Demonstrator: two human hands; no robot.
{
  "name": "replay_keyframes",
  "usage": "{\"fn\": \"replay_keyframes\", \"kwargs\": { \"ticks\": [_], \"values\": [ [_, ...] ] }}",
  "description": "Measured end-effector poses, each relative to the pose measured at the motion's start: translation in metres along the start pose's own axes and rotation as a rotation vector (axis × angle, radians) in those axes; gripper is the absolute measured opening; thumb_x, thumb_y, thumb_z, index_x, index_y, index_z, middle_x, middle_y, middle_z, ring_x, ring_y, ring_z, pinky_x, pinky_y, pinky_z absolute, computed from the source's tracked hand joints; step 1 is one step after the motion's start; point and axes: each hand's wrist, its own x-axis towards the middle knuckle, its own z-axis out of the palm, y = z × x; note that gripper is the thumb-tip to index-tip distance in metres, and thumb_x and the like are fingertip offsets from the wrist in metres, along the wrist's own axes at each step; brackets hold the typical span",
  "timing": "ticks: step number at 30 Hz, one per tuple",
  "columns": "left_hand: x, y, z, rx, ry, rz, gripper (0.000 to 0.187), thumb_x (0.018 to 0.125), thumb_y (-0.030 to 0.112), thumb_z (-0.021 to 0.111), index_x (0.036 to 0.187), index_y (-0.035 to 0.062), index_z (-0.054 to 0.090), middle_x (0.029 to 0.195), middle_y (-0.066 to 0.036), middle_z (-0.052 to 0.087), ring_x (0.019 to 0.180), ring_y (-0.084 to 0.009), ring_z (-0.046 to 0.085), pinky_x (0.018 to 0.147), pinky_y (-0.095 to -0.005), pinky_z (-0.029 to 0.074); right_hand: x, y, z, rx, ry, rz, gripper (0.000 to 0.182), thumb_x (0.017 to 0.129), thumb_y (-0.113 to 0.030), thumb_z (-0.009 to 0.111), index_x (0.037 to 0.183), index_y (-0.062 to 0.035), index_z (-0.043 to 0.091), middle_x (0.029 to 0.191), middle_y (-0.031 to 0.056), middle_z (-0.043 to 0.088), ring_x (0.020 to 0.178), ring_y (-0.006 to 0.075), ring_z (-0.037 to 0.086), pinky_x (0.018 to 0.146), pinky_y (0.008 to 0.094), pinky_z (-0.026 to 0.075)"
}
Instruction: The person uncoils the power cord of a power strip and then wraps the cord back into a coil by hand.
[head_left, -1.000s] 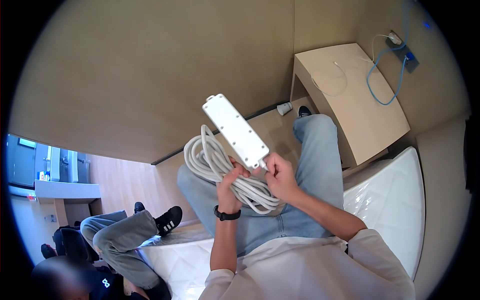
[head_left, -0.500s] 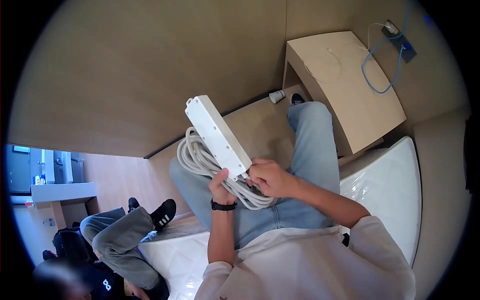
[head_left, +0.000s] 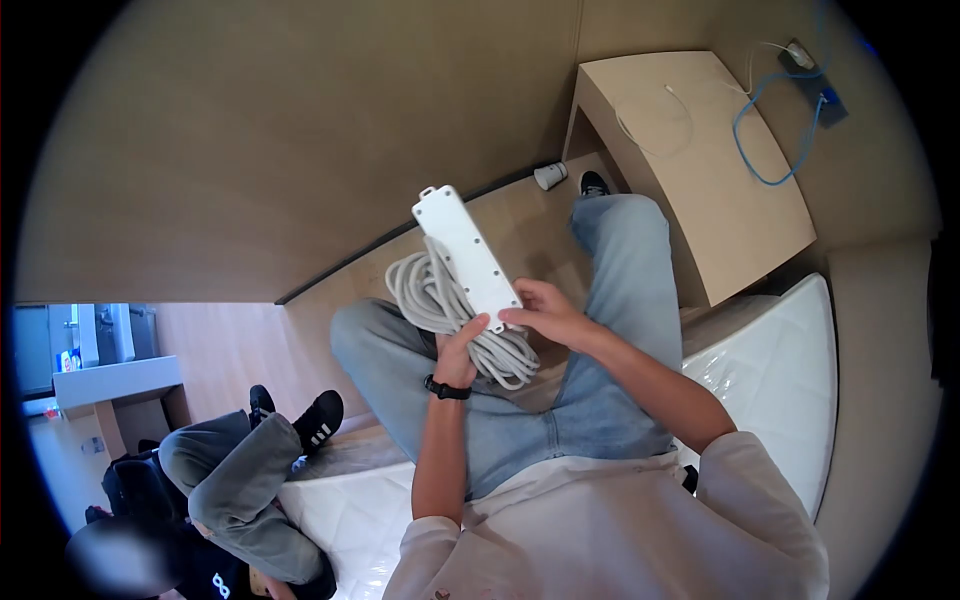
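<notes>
A white power strip (head_left: 468, 258) is held up over my lap, its screw-dotted back facing me. Its grey-white cord (head_left: 425, 292) hangs beside and below it in a looped bundle. My left hand (head_left: 458, 355) is closed around the bundle and the strip's near end, thumb on top; part of its fingers is hidden under the cord. At the near right corner of the strip, my right hand (head_left: 545, 315) grips with the thumb on the back face and fingers along the side.
A wooden desk (head_left: 715, 180) stands at right, a blue cable (head_left: 737, 140) and a thin white cable on it, below a wall socket (head_left: 812, 85). A paper cup (head_left: 550, 176) lies on the floor. Plastic-wrapped mattress (head_left: 770, 390) beneath me. Another person (head_left: 245, 490) sits at lower left.
The power strip and its cord have moved right and tilted more upright. My right hand has shifted from the cord end to the strip's corner, thumb now on its back.
</notes>
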Motion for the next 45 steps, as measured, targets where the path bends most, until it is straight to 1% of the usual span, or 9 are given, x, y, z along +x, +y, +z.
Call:
{"fn": "replay_keyframes", "kwargs": {
  "ticks": [5, 8, 10, 14, 20, 25, 32, 37, 45],
  "values": [
    [0.002, -0.001, 0.003, 0.023, 0.014, -0.016, 0.056, 0.074, -0.007, 0.065, 0.125, 0.0, 0.042, 0.114, -0.01, 0.055, 0.103, -0.0213, 0.057, 0.088, -0.0328, 0.047, -0.001, -0.008, 0.0, 0.023, 0.085, 0.032, 0.02, 0.082, -0.011, 0.066, 0.097, -0.0034, 0.056, 0.086, 0.0008, 0.058, 0.076, 0.0057, 0.055, 0.063, 0.0192, 0.045],
    [0.003, -0.002, 0.006, 0.016, 0.02, -0.027, 0.056, 0.074, -0.006, 0.064, 0.125, -0.0003, 0.041, 0.114, -0.011, 0.055, 0.103, -0.0221, 0.057, 0.089, -0.0334, 0.047, -0.003, -0.01, -0.005, 0.08, 0.063, -0.005, 0.022, 0.081, -0.01, 0.065, 0.099, -0.0033, 0.054, 0.09, 0.0011, 0.058, 0.08, 0.0064, 0.055, 0.065, 0.0197, 0.046],
    [0.002, -0.002, 0.003, -0.039, 0.01, -0.031, 0.055, 0.075, -0.006, 0.063, 0.126, -0.0005, 0.041, 0.114, -0.012, 0.055, 0.103, -0.023, 0.057, 0.089, -0.0343, 0.047, -0.002, -0.007, -0.008, 0.12, -0.027, -0.071, 0.026, 0.081, -0.009, 0.064, 0.103, -0.005, 0.051, 0.097, 0.0005, 0.055, 0.089, 0.0069, 0.052, 0.074, 0.0219, 0.042],
    [0.001, 0.0, -0.002, -0.062, -0.014, -0.037, 0.055, 0.075, -0.006, 0.062, 0.126, -0.0006, 0.041, 0.115, -0.013, 0.055, 0.103, -0.0238, 0.057, 0.089, -0.0348, 0.047, -0.002, -0.008, -0.006, 0.17, -0.068, -0.019, 0.031, 0.079, -0.008, 0.066, 0.105, -0.0045, 0.05, 0.099, 0.0016, 0.054, 0.092, 0.0076, 0.051, 0.079, 0.0226, 0.042],
    [0.001, 0.006, 0.002, -0.001, -0.053, -0.043, 0.057, 0.074, -0.004, 0.066, 0.126, -0.0005, 0.041, 0.114, -0.012, 0.056, 0.102, -0.022, 0.058, 0.089, -0.0333, 0.048, 0.001, -0.019, 0.007, -0.138, 0.071, -0.103, 0.035, 0.077, -0.01, 0.07, 0.105, -0.004, 0.05, 0.096, 0.0014, 0.055, 0.089, 0.0078, 0.052, 0.079, 0.0242, 0.044],
    [0.002, 0.008, 0.002, 0.093, -0.052, -0.071, 0.059, 0.073, -0.005, 0.063, 0.127, 0.0, 0.041, 0.118, -0.012, 0.054, 0.107, -0.0233, 0.055, 0.092, -0.0345, 0.046, 0.003, -0.027, 0.008, -0.003, 0.135, 0.105, 0.037, 0.079, -0.013, 0.07, 0.111, -0.0015, 0.055, 0.099, 0.0047, 0.061, 0.09, 0.0098, 0.057, 0.079, 0.0247, 0.045],
    [0.006, -0.001, -0.004, 0.147, -0.095, -0.035, 0.061, 0.072, -0.006, 0.067, 0.127, 0.0001, 0.042, 0.117, -0.011, 0.055, 0.105, -0.0215, 0.056, 0.09, -0.0329, 0.047, 0.003, -0.028, 0.009, 0.083, 0.203, 0.071, 0.039, 0.079, -0.011, 0.069, 0.113, 0.0018, 0.055, 0.101, 0.0074, 0.063, 0.091, 0.0123, 0.059, 0.08, 0.0257, 0.047],
    [0.003, -0.003, -0.001, 0.223, -0.081, -0.036, 0.056, 0.069, -0.005, 0.071, 0.12, -0.0009, 0.047, 0.112, -0.008, 0.056, 0.1, -0.0165, 0.055, 0.088, -0.0293, 0.046, -0.001, -0.027, 0.002, 0.196, 0.177, 0.183, 0.036, 0.076, -0.013, 0.073, 0.105, 0.0042, 0.06, 0.098, 0.0098, 0.065, 0.09, 0.0143, 0.06, 0.079, 0.0259, 0.046],
    [0.005, -0.006, -0.003, 0.283, -0.064, -0.03, 0.06, 0.071, -0.005, 0.069, 0.125, -0.001, 0.043, 0.115, -0.01, 0.056, 0.104, -0.0207, 0.056, 0.089, -0.0326, 0.047, 0.001, -0.024, -0.001, 0.185, 0.157, 0.213, 0.037, 0.078, -0.011, 0.07, 0.109, 0.0043, 0.057, 0.103, 0.0097, 0.063, 0.092, 0.0134, 0.06, 0.082, 0.0264, 0.046]
  ]
}}
